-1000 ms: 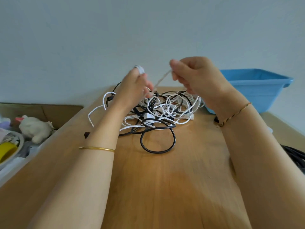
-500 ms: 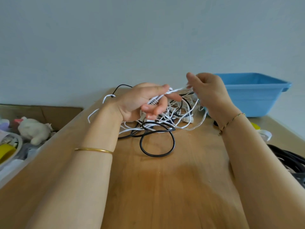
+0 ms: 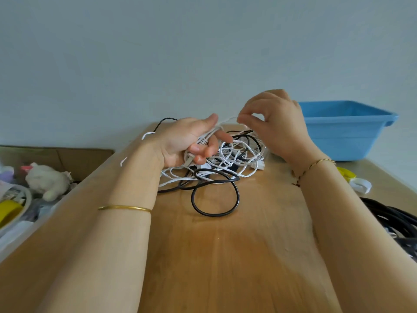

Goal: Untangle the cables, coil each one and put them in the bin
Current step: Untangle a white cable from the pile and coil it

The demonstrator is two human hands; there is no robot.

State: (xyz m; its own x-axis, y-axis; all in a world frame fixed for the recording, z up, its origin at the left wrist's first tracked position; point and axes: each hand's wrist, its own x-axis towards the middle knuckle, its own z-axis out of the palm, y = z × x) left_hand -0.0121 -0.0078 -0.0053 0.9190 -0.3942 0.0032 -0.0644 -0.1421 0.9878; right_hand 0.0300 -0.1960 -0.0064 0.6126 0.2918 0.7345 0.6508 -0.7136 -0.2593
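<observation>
The step in hand looks like the untangling and first coiling of the white cable (image 3: 228, 119), with nothing yet ready for the bin (image 3: 345, 132). Both hands hover just above the far side of the tangle (image 3: 228, 159), which lies on the bench (image 3: 225, 256). The left hand (image 3: 187, 143) is over the tangle's left edge. Its grip is curled round several gathered turns of white cable, thumb laid along the top, and a pale plug end hangs below the palm. The right hand (image 3: 277, 125) is above the tangle's right edge. Its grip is a fine pinch of thumb and forefinger on a single white strand, which runs across to the left hand. Most of the white cable is looped through the tangle, woven with the black cable (image 3: 214, 214), one wide loop of which lies open on the tangle's near side. The bin stands to the right of the tangle and a little beyond it, and no cable shows in the part of its inside that can be seen. The next move probably calls for the right hand to feed the pinched strand onto the turns in the left. It would have to draw slack gently so that the strand slips out from under the black cable instead of cinching a knot. If the tangle lifts as one mass, a crossing would need freeing first.
</observation>
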